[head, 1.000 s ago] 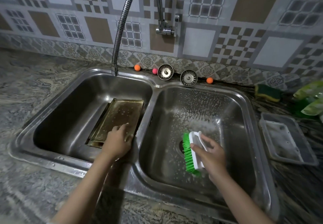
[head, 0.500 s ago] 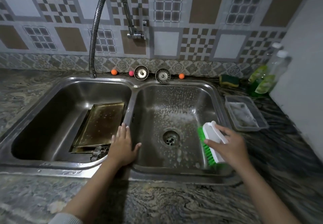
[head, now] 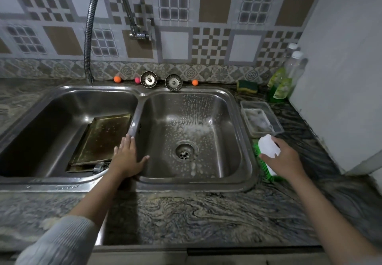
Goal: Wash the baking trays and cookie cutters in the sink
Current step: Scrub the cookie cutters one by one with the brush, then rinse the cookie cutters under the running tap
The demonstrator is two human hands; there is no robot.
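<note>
A dark, soapy baking tray (head: 103, 138) lies tilted in the left basin of the double steel sink (head: 192, 184). A small metal piece (head: 100, 166), perhaps a cookie cutter, sits at the tray's near edge. My left hand (head: 127, 158) rests flat with spread fingers on the divider between the basins. My right hand (head: 284, 158) grips a white scrub brush with green bristles (head: 267, 147) at the counter just right of the sink. The right basin holds soap foam around its drain (head: 184, 151).
A flexible tap (head: 91, 29) arches over the left basin. Two strainers (head: 148, 79), small orange and pink balls, a sponge (head: 247, 86) and soap bottles (head: 284, 83) line the back. A clear plastic container (head: 261, 118) sits right of the sink, near a white wall.
My right hand carried the brush out of the right basin to the counter on the right. My left hand left the tray and settled on the divider. The view pulled back.
</note>
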